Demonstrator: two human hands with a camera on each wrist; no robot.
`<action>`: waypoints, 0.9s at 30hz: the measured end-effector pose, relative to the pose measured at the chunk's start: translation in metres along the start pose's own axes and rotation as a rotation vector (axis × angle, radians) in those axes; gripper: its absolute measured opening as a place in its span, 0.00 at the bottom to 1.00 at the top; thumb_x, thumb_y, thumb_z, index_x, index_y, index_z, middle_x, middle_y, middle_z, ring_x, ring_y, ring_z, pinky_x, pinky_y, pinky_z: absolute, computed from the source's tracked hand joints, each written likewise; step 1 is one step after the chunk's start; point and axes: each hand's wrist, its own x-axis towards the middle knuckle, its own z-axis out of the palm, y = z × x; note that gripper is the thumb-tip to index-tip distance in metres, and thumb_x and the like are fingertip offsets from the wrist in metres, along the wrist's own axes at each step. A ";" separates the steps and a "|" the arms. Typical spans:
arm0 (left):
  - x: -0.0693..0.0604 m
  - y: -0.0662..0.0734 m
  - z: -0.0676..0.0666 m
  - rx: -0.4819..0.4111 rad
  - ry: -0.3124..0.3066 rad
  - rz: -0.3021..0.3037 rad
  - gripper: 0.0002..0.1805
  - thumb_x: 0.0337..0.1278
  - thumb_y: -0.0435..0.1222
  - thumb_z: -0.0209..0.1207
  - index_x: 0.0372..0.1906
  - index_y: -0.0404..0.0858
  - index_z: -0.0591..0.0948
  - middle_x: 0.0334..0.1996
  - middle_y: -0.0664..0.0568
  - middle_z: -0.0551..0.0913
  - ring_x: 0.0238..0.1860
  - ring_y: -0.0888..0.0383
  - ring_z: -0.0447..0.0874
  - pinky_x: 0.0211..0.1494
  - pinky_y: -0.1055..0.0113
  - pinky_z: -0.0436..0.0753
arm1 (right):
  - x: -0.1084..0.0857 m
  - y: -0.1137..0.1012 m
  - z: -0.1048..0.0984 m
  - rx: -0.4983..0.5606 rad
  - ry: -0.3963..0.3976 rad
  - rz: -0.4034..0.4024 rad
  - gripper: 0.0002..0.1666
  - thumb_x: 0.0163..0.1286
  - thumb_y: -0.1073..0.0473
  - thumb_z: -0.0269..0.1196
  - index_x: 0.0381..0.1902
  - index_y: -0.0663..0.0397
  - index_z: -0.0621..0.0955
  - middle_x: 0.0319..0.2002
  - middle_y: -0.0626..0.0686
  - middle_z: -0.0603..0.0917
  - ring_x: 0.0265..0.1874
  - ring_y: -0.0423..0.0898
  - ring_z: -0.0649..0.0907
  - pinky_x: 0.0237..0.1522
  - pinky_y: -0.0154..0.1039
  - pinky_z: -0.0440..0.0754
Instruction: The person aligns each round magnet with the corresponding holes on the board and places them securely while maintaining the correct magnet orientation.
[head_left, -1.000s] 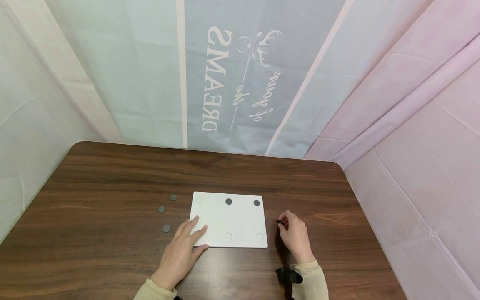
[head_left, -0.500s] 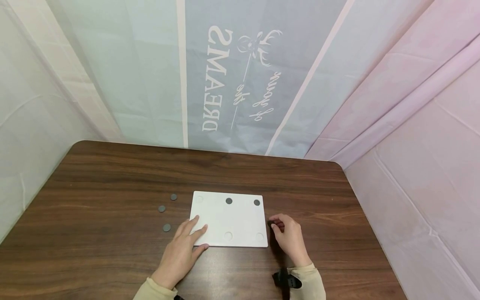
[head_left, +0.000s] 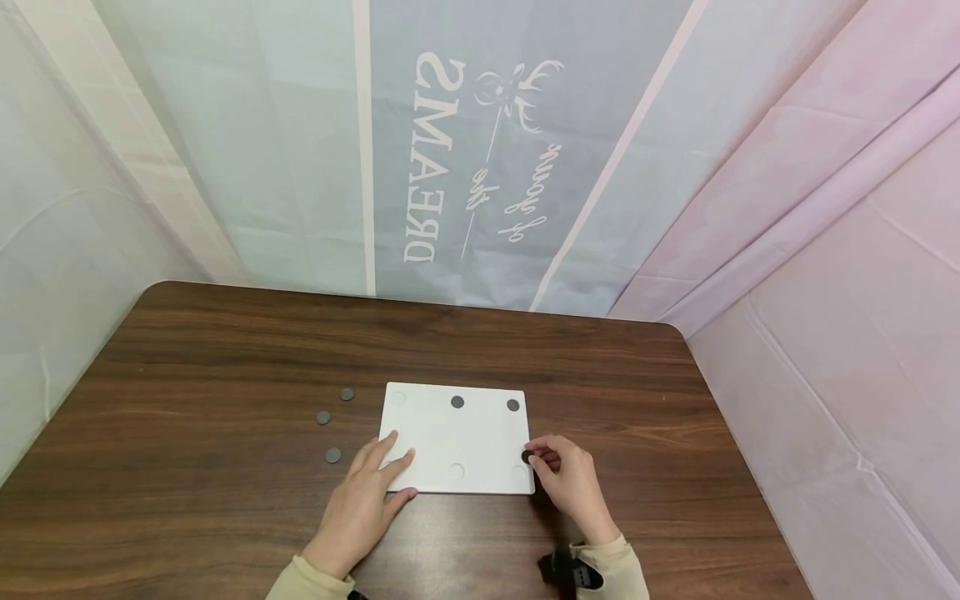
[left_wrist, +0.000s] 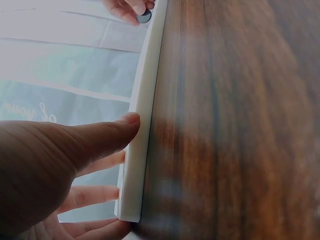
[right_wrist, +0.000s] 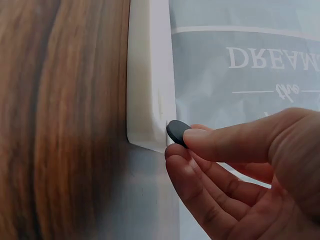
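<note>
A white rectangular board (head_left: 467, 437) with shallow round recesses lies on the table. My left hand (head_left: 360, 504) rests on its near left corner, fingers straight and spread over the top; in the left wrist view the thumb (left_wrist: 107, 135) lies along the board's near edge. Between thumb and fingers, my right hand (head_left: 576, 483) pinches a small dark round disc (right_wrist: 177, 132) just above the board's right edge, close to the near right recess (head_left: 521, 472). Two dark discs, one far middle (head_left: 457, 402) and one far right (head_left: 513, 405), sit on the board.
Three grey discs (head_left: 323, 417) lie loose on the brown wooden table (head_left: 225, 500), left of the board. The far left recess (head_left: 399, 399) and near middle recess (head_left: 456, 471) hold nothing. Fabric curtains (head_left: 300, 167) hang behind and beside the table.
My right hand has moved left with the pinched disc, from the table beside the board to above its right edge. The left hand has stayed in place.
</note>
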 end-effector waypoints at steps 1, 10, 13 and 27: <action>0.000 0.000 0.000 0.000 0.000 0.000 0.25 0.45 0.40 0.72 0.52 0.38 0.83 0.63 0.41 0.73 0.63 0.39 0.70 0.51 0.45 0.81 | 0.000 0.000 0.000 0.000 -0.007 0.006 0.11 0.56 0.74 0.67 0.32 0.55 0.84 0.27 0.48 0.83 0.27 0.41 0.82 0.30 0.32 0.82; 0.000 0.000 0.001 -0.006 0.004 0.000 0.25 0.44 0.40 0.72 0.51 0.37 0.84 0.63 0.40 0.73 0.63 0.40 0.70 0.51 0.46 0.81 | -0.003 -0.007 0.001 -0.007 -0.056 0.033 0.11 0.55 0.75 0.66 0.30 0.55 0.84 0.27 0.48 0.83 0.27 0.38 0.80 0.29 0.30 0.81; 0.000 0.000 0.001 -0.007 0.008 0.002 0.25 0.44 0.40 0.72 0.51 0.37 0.84 0.63 0.40 0.73 0.63 0.40 0.70 0.51 0.46 0.81 | -0.003 -0.010 0.000 -0.007 -0.060 0.039 0.11 0.55 0.75 0.66 0.29 0.54 0.84 0.27 0.48 0.83 0.27 0.38 0.80 0.29 0.30 0.81; 0.000 -0.001 0.001 -0.006 0.006 0.001 0.25 0.44 0.40 0.72 0.52 0.38 0.84 0.63 0.41 0.73 0.63 0.40 0.70 0.51 0.47 0.81 | -0.006 -0.012 0.002 -0.016 -0.108 0.003 0.11 0.57 0.73 0.67 0.28 0.51 0.85 0.27 0.44 0.81 0.26 0.35 0.79 0.30 0.30 0.80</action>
